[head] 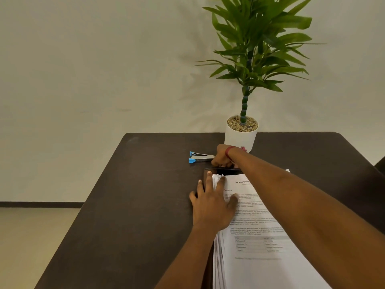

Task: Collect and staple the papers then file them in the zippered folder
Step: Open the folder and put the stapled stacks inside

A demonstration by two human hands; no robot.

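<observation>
Left hand (212,205): flat, fingers spread, pinning papers (260,236) at far left corner, likely steadying.
Right hand (224,156): beyond papers, curled at stapler (201,157) rear; grip unclear.

Left of the white pot (239,140) the stapler (201,157) is flashing blue and silver; papers (257,228) before it are showing white, black-printed.

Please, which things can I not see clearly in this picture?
Head view: whether the right hand grips the stapler; its back hides the fingertips.
Head view: the folder, only a dark edge shows; papers and right forearm cover the rest.
Head view: the papers' body text, too small and blurred; frame edge cuts the stack.
</observation>
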